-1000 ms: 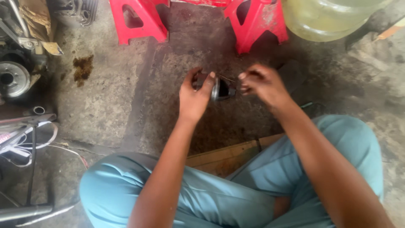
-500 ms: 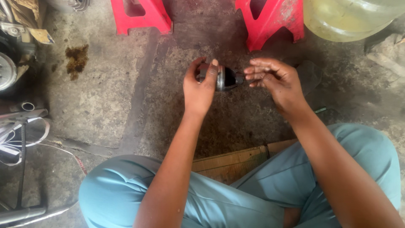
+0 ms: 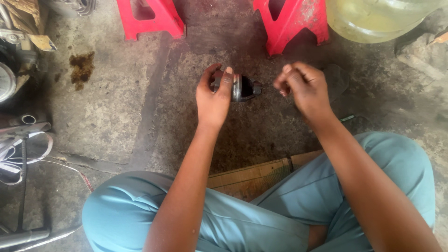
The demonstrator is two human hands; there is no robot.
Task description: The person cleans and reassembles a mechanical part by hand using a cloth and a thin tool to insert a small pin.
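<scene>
My left hand (image 3: 214, 97) grips a small dark round metal part (image 3: 243, 87) with a shiny rim, held over the stained concrete floor. My right hand (image 3: 302, 87) is a short way to the right of the part, its fingertips pinched together on something thin and dark that reaches toward the part; I cannot make out what it is. Both forearms stretch out over my knees in light blue trousers (image 3: 242, 219).
Two red plastic stool legs (image 3: 289, 21) stand at the top, beside a large yellowish clear bottle (image 3: 378, 18). Metal parts, a pipe and straps (image 3: 21, 140) clutter the left edge. A wooden board (image 3: 252, 177) lies under my legs. An oily brown stain (image 3: 81, 67) marks the floor.
My right hand has drawn away to the right from the metal part, opening a gap. My left hand keeps hold of the part.
</scene>
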